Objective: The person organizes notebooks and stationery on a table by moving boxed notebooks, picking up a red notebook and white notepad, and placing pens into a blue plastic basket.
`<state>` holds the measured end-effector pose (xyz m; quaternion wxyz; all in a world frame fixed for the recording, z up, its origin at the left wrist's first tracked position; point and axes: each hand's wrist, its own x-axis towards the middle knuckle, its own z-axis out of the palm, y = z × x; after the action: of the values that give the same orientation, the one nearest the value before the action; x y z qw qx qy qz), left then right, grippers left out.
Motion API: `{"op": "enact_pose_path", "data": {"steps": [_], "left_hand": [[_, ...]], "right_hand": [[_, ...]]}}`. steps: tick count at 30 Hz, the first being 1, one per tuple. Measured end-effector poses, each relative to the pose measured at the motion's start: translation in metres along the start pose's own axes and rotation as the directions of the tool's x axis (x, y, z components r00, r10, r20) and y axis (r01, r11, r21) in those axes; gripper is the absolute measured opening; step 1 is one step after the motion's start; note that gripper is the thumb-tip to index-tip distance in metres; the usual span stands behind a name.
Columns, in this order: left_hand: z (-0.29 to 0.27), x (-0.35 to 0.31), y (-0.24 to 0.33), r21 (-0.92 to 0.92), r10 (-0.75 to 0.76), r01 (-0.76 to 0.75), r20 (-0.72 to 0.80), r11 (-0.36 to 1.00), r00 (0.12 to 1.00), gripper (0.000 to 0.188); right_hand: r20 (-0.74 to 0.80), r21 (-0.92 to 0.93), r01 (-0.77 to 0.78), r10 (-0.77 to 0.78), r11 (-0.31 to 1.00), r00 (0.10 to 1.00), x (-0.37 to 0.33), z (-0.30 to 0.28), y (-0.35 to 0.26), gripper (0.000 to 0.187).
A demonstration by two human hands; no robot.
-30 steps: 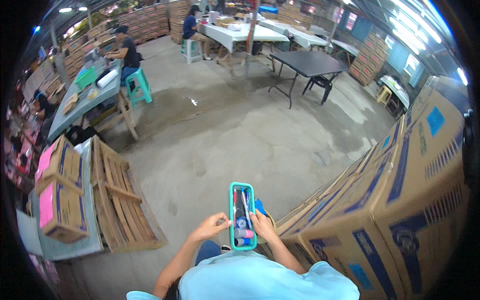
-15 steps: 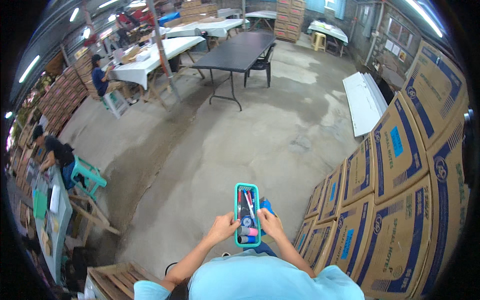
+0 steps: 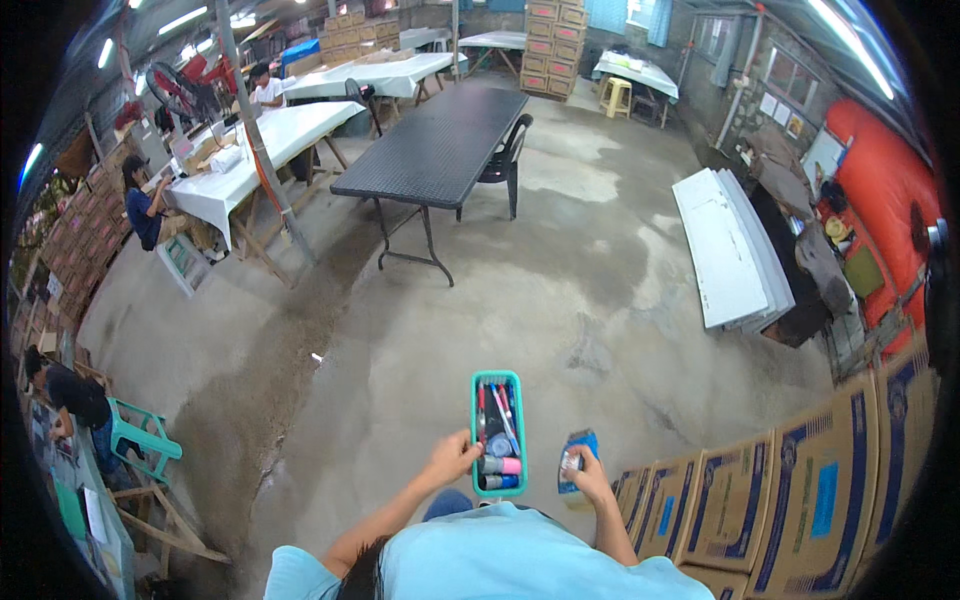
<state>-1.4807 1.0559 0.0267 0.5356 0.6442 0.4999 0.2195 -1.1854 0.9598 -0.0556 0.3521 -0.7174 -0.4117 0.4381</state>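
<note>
The left hand (image 3: 455, 458) grips the near left edge of a teal tray (image 3: 499, 433), fingers curled round its rim so that the long, narrow tray runs straight out ahead of the body and stays level; that keeps its load of pens (image 3: 501, 405) and small tubes from sliding out. The pens lie lengthwise toward the far end, while the stubbier pink and blue pieces sit crosswise at the near end, close to the gripping hand. The right hand (image 3: 588, 472) is closed on a small blue packet (image 3: 577, 456), held just right of the tray and apart from it, at about the same height, so each hand carries its own thing. Both are held low, in front of the pale blue shirt (image 3: 520, 555). Stacked cartons (image 3: 790, 490) stand close on the right, and bare concrete floor (image 3: 560, 290) stretches ahead to a black folding table (image 3: 440, 140) with a dark chair (image 3: 505, 155). White-covered tables (image 3: 285, 130) lie far left, where other people sit working, and white panels (image 3: 725, 245) lie on the floor at the right.
</note>
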Motion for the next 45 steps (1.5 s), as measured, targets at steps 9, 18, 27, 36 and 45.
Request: {"op": "enact_pose_path", "data": {"steps": [9, 18, 27, 36, 45], "left_hand": [[-0.176, 0.301, -0.032, 0.043, -0.123, 0.136, -0.216, 0.99, 0.969, 0.023], [-0.356, 0.68, -0.016, 0.084, -0.14, 0.172, -0.297, 0.982, 0.945, 0.028], [-0.411, 0.976, -0.063, 0.071, -0.25, 0.324, -0.491, 0.943, 0.834, 0.032], [-0.47, 1.118, -0.11, -0.074, -0.444, 0.468, -0.477, 0.88, 0.759, 0.043], [-0.548, 1.182, 0.094, 0.223, -0.448, 0.55, -0.379, 0.805, 0.809, 0.046]], "right_hand": [[0.449, -0.098, 0.193, -0.129, 0.976, 0.884, 0.302, 0.074, -0.193, 0.061], [0.553, 0.14, 0.012, -0.088, 0.99, 0.828, 0.555, 0.095, -0.317, 0.071], [0.587, -0.464, 0.412, -0.076, 0.784, 0.806, 0.846, 0.06, -0.43, 0.064], [0.901, -0.414, 0.889, -0.053, 0.198, 0.431, 1.144, 0.114, -0.511, 0.05], [0.974, -0.12, 0.982, -0.209, -0.145, 0.088, 1.339, 0.178, -0.524, 0.031]]}}
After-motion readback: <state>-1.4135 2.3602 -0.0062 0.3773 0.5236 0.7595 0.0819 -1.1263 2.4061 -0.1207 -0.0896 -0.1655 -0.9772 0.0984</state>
